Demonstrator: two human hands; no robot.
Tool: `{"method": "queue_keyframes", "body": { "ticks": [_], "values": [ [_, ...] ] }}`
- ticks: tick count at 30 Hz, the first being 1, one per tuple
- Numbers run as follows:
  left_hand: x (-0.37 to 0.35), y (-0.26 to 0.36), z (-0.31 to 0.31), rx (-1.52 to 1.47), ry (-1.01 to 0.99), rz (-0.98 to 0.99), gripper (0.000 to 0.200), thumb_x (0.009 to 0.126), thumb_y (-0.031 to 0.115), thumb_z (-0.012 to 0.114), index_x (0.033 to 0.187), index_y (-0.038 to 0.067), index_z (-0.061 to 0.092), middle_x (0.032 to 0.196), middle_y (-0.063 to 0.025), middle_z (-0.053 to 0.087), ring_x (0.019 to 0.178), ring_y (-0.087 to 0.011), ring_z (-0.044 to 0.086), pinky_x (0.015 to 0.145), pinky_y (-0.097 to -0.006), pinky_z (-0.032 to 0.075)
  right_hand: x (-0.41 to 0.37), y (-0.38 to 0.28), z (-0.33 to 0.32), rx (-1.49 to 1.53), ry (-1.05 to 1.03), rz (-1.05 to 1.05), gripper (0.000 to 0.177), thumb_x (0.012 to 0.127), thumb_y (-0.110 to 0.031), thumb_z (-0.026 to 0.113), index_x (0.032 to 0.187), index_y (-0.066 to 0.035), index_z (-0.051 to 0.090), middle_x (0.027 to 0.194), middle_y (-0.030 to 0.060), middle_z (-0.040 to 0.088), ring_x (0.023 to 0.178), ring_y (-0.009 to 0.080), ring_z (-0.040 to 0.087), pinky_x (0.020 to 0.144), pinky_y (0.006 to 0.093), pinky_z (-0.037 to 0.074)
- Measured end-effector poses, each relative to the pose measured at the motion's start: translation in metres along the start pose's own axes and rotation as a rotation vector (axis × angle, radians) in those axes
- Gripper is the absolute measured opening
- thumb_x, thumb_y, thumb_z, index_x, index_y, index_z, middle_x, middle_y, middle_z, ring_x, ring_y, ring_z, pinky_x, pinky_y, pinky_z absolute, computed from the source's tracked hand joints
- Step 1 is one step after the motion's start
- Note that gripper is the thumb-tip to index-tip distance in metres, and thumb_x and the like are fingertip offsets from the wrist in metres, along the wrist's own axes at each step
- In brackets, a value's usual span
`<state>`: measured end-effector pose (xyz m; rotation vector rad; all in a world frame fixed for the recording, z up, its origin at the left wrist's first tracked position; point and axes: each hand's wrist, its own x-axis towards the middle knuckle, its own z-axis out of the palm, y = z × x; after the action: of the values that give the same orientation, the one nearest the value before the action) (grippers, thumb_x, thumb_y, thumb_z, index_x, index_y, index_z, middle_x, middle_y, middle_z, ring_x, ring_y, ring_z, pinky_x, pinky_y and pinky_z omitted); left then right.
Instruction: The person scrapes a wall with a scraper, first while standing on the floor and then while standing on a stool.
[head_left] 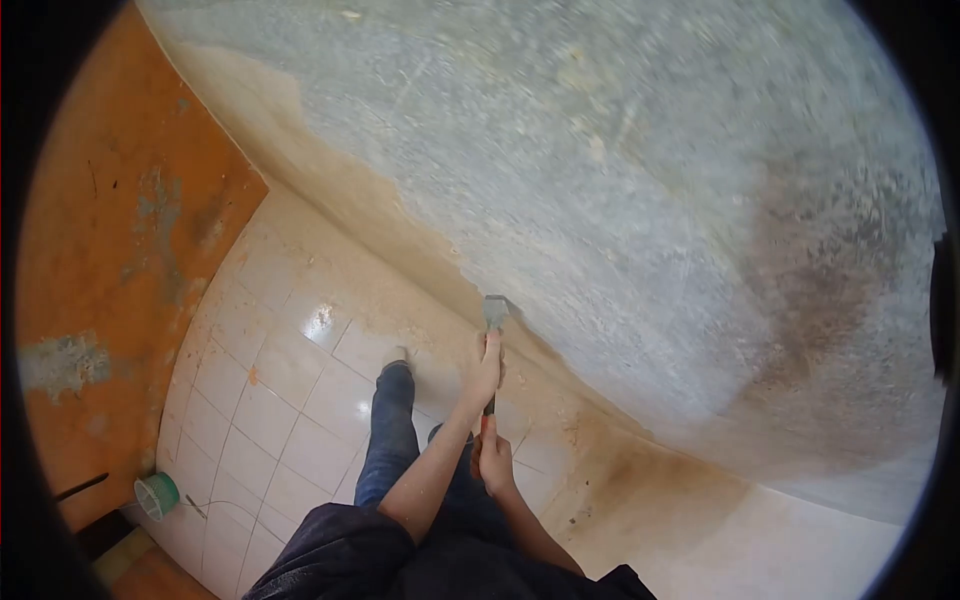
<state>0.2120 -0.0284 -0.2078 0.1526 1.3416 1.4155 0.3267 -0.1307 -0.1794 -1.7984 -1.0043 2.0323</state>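
A long-handled scraper point(495, 310) with a flat grey blade and a dark, partly red handle rests its blade at the bottom of the wall. My left hand point(484, 372) is closed round the handle just below the blade. Lower down, near the red part, my right hand point(493, 462) grips the same handle. The wall point(600, 200) is rough grey-white and stripped over most of its face, with a tan band of coating point(370, 205) along its lower edge.
Dusty white floor tiles point(265, 410) lie under my feet, with tan dust thick along the wall's foot. An orange wall point(110, 220) with patchy paint stands at the left. A green bucket point(158, 495) sits at lower left, a thin wire point(225, 502) beside it.
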Motion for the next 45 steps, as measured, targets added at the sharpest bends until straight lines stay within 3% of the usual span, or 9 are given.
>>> {"method": "queue_keyframes", "body": {
  "ticks": [8, 17, 20, 25, 27, 30, 36, 39, 45],
  "values": [
    [0.017, -0.037, -0.011, 0.35, 0.102, 0.268, 0.038, 0.103, 0.04, 0.04, 0.11, 0.003, 0.047, 0.069, -0.0023, 0.048, 0.055, -0.0109, 0.048, 0.049, -0.0296, 0.042, 0.014, 0.027, 0.004, -0.254, 0.172, -0.235, 0.064, 0.103, -0.054, 0.031, 0.058, -0.01, 0.043, 0.046, 0.0001, 0.039, 0.036, 0.0113, 0.038, 0.035, 0.0286, 0.031],
    [0.015, -0.053, 0.004, 0.333, 0.139, 0.355, 0.034, 0.103, 0.034, 0.04, 0.11, 0.001, 0.047, 0.073, -0.0088, 0.052, 0.065, -0.0165, 0.054, 0.061, -0.0339, 0.045, 0.024, 0.05, -0.028, -0.279, 0.162, -0.301, 0.059, 0.104, -0.051, 0.033, 0.061, -0.01, 0.04, 0.048, -0.001, 0.038, 0.036, 0.0115, 0.039, 0.035, 0.0281, 0.031],
    [0.015, -0.009, -0.007, 0.392, 0.084, 0.186, 0.032, 0.103, 0.032, 0.041, 0.11, 0.001, 0.048, 0.077, -0.0124, 0.054, 0.071, -0.0168, 0.055, 0.065, -0.0348, 0.045, 0.025, 0.023, -0.014, -0.215, 0.075, -0.177, 0.059, 0.104, -0.051, 0.033, 0.061, -0.01, 0.04, 0.049, -0.0003, 0.039, 0.036, 0.0117, 0.039, 0.035, 0.028, 0.032],
    [0.013, -0.049, 0.001, 0.383, 0.129, 0.328, 0.032, 0.102, 0.032, 0.044, 0.11, 0.001, 0.048, 0.075, -0.0131, 0.054, 0.069, -0.0187, 0.056, 0.064, -0.0367, 0.045, 0.015, 0.028, -0.013, -0.283, 0.157, -0.275, 0.06, 0.103, -0.054, 0.032, 0.061, -0.011, 0.04, 0.049, 0.0002, 0.04, 0.036, 0.0113, 0.039, 0.035, 0.028, 0.032],
    [0.016, -0.043, 0.0, 0.368, 0.113, 0.356, 0.032, 0.102, 0.031, 0.045, 0.11, 0.001, 0.048, 0.075, -0.0128, 0.054, 0.068, -0.0192, 0.056, 0.063, -0.0374, 0.045, 0.008, 0.014, -0.017, -0.224, 0.1, -0.115, 0.061, 0.102, -0.054, 0.033, 0.061, -0.01, 0.039, 0.048, 0.0006, 0.04, 0.036, 0.0113, 0.039, 0.035, 0.0277, 0.032],
    [0.019, -0.012, -0.002, 0.321, 0.094, 0.12, 0.033, 0.102, 0.032, 0.045, 0.11, 0.001, 0.049, 0.072, -0.0112, 0.054, 0.066, -0.0195, 0.056, 0.061, -0.0379, 0.045, 0.022, 0.009, -0.02, -0.236, 0.062, -0.092, 0.062, 0.102, -0.054, 0.033, 0.06, -0.01, 0.038, 0.046, 0.0009, 0.038, 0.034, 0.0112, 0.038, 0.034, 0.0271, 0.031],
    [0.02, -0.038, 0.004, 0.362, 0.117, 0.356, 0.03, 0.102, 0.031, 0.044, 0.105, 0.001, 0.042, 0.071, -0.0136, 0.055, 0.062, -0.0228, 0.058, 0.057, -0.0371, 0.046, 0.002, -0.011, -0.022, -0.209, 0.053, -0.057, 0.061, 0.102, -0.053, 0.036, 0.057, -0.011, 0.038, 0.046, -0.0014, 0.037, 0.035, 0.0095, 0.038, 0.034, 0.0254, 0.031],
    [0.02, -0.006, 0.002, 0.269, 0.12, 0.062, 0.03, 0.101, 0.031, 0.046, 0.103, 0.001, 0.042, 0.07, -0.0135, 0.054, 0.058, -0.023, 0.057, 0.054, -0.0374, 0.046, 0.016, -0.018, -0.025, -0.302, 0.057, -0.068, 0.061, 0.103, -0.052, 0.036, 0.058, -0.011, 0.039, 0.046, -0.0014, 0.038, 0.035, 0.0091, 0.039, 0.035, 0.0255, 0.031],
    [0.026, -0.047, 0.014, 0.273, 0.207, 0.338, 0.031, 0.101, 0.031, 0.046, 0.104, 0.001, 0.049, 0.065, -0.0028, 0.047, 0.055, -0.0119, 0.049, 0.05, -0.0316, 0.042, 0.008, -0.031, -0.03, -0.291, 0.063, -0.013, 0.06, 0.103, -0.048, 0.038, 0.058, -0.009, 0.042, 0.049, -0.0001, 0.042, 0.038, 0.009, 0.041, 0.036, 0.0255, 0.033]
  ]
}}
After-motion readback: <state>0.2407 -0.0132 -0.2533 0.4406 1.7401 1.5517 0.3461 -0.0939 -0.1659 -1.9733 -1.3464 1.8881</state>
